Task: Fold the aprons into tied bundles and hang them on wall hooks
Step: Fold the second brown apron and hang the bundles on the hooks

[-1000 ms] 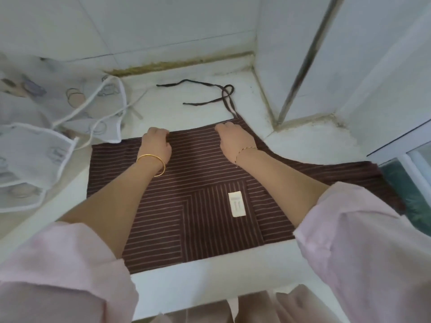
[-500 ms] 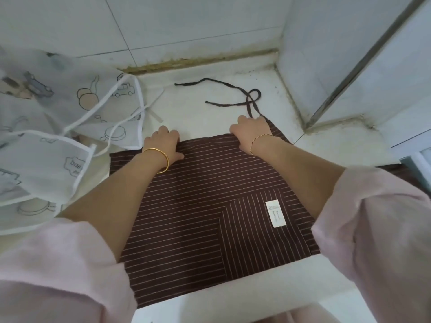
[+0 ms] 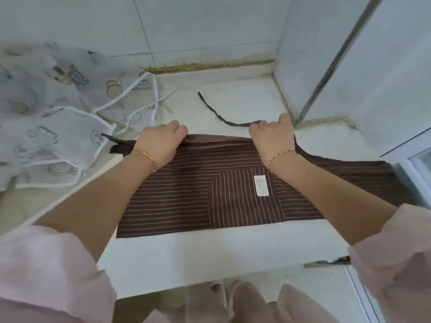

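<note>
A brown striped apron point(image 3: 210, 190) with a white label lies across the white counter point(image 3: 210, 252). My left hand point(image 3: 161, 142) grips its far edge on the left, fingers curled over the raised fold. My right hand point(image 3: 271, 137) grips the same edge on the right, close to the wall corner. A dark tie string point(image 3: 217, 113) trails from my right hand back across the counter. Another dark tie end point(image 3: 116, 145) sticks out left of my left hand.
A white apron with cartoon prints and white trim point(image 3: 60, 108) lies crumpled at the left of the counter. Tiled wall stands behind, a white pillar point(image 3: 326, 54) at the right. The brown apron's right part reaches a window frame point(image 3: 415, 169).
Both hands have curled onto the apron's far edge and pulled it toward me, lifting a fold. The looped tie string has straightened and drawn in toward my right hand.
</note>
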The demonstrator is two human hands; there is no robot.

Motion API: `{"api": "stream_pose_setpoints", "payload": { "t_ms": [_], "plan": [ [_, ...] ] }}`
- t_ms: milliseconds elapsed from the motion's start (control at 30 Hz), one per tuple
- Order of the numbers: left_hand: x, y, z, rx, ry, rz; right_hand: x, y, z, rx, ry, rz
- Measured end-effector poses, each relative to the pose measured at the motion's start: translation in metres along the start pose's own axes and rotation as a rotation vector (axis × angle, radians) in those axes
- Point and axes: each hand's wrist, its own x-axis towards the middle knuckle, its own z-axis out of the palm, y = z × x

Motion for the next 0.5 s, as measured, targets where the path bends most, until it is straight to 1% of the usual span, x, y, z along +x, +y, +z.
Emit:
{"api": "stream_pose_setpoints", "payload": {
  "t_ms": [67, 100, 133, 200, 233, 367, 433, 500],
  "plan": [
    [-0.026, 0.019, -0.004, 0.017, -0.018, 0.177, -0.042, -0.007, 0.01, -0.036, -0.143, -0.009],
    [-0.04, 0.028, -0.004, 0.022, -0.084, 0.222, -0.062, -0.013, 0.015, -0.067, -0.199, -0.02],
    [-0.05, 0.038, -0.004, 0.024, -0.182, 0.215, -0.077, -0.018, 0.024, -0.102, -0.269, -0.032],
    [-0.071, 0.057, -0.003, 0.043, -0.398, 0.139, -0.099, -0.026, 0.037, -0.117, -0.392, -0.024],
    [-0.082, 0.065, -0.002, 0.04, -0.458, 0.114, -0.106, -0.029, 0.041, -0.115, -0.423, -0.012],
    [-0.114, 0.085, 0.007, -0.045, -0.593, 0.067, -0.119, -0.032, 0.042, -0.08, -0.429, 0.047],
    [-0.116, 0.093, 0.005, -0.199, -0.665, -0.005, -0.125, -0.031, 0.042, -0.078, -0.456, 0.062],
    [-0.11, 0.098, 0.002, -0.376, -0.63, -0.088, -0.132, -0.033, 0.043, -0.066, -0.471, 0.079]
  ]
}}
